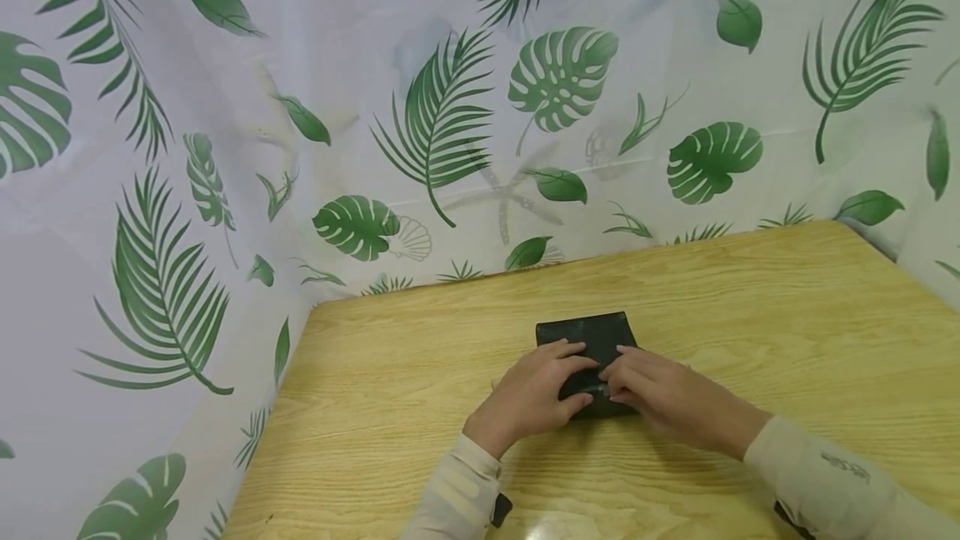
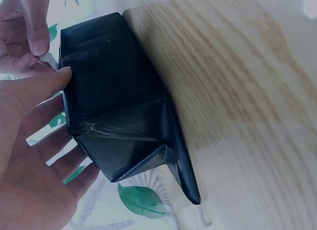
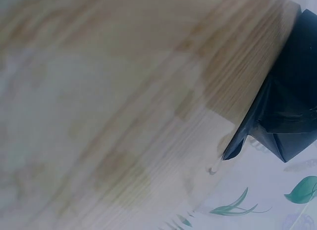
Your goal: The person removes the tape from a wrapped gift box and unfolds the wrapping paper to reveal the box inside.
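Note:
A box-shaped package (image 1: 602, 336) in glossy black wrapping lies on the table. In the left wrist view its end shows creased folds, a pointed flap (image 2: 184, 173) sticking out, and a shiny clear strip (image 2: 91, 127) across an edge. My left hand (image 1: 536, 386) holds the package, thumb at the near side and fingers spread over the top. Close by, my right hand (image 1: 660, 394) has its fingers bent at the top near edge. In the left wrist view that hand pinches a small whitish, see-through bit like tape (image 2: 48, 59). The right wrist view shows only the package's end (image 3: 290, 101).
The wood-grain table (image 1: 390, 390) extends around the package on all sides. White cloth with green leaf prints (image 1: 450, 107) hangs behind it and at the left. Black pieces (image 1: 501, 509) show under both sleeves.

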`<state>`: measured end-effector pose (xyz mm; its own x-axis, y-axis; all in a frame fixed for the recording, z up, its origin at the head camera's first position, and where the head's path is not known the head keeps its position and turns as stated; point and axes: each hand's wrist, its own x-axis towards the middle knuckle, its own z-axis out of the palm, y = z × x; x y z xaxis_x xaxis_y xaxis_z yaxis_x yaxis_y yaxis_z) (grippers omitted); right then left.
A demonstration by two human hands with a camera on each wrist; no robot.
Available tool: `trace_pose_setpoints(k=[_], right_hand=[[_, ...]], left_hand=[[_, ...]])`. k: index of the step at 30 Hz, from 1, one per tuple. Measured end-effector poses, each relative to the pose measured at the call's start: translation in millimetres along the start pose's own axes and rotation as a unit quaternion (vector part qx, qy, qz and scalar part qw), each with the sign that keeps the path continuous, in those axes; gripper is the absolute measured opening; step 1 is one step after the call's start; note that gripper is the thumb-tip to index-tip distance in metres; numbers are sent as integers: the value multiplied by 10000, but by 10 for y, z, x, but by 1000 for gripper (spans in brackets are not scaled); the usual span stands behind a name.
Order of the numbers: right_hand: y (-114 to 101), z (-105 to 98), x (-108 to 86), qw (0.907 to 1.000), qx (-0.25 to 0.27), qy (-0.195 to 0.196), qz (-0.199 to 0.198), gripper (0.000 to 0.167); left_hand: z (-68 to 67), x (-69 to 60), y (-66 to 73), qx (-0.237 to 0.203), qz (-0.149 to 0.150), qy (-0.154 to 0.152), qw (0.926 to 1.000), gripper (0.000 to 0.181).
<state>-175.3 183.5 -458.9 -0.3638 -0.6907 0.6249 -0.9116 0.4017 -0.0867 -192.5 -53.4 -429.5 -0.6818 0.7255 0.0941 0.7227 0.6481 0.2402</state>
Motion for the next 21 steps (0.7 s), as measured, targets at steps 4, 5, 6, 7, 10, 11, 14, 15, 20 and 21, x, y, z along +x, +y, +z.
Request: trace_pose_setpoints(k=[4, 5, 6, 7, 10, 11, 14, 15, 20, 21], right_hand=[[-23, -16, -39, 9999, -134, -16, -66, 37], [-28, -21, -46, 9999, -134, -11, -60, 36], [-33, -26, -52, 9999, -148, -1, -58, 35], [-32, -30, -54, 9998, -173, 20, -66, 34], [-38, -41, -59, 9995, -300, 79, -95, 34], [-40, -46, -62, 9993, -354, 101, -97, 34], [-51, -65, -79, 9986, -504, 165, -57, 38], [-55, -72, -87, 9985, -518, 199, -39, 38], [-87, -90, -161, 9997, -74, 240, -37, 29], [-98, -91, -177, 9998, 56, 177, -20, 23]], left_hand=[[21, 5, -2, -103, -40, 94, 9999, 44], [24, 5, -2, -112, -72, 110, 9999, 44], [27, 5, 0, -118, -103, 127, 9998, 44], [27, 5, 0, -85, -121, 140, 9998, 43], [23, -2, 3, 126, -107, 181, 9997, 41], [19, -6, 7, 178, -96, 200, 9996, 40], [-4, -14, 13, 242, -13, 286, 9993, 38], [-16, -13, 9, 210, 20, 334, 9992, 36], [-135, 27, -51, -73, 86, 514, 9986, 27], [-160, 42, -75, -133, 58, 521, 9985, 26]])
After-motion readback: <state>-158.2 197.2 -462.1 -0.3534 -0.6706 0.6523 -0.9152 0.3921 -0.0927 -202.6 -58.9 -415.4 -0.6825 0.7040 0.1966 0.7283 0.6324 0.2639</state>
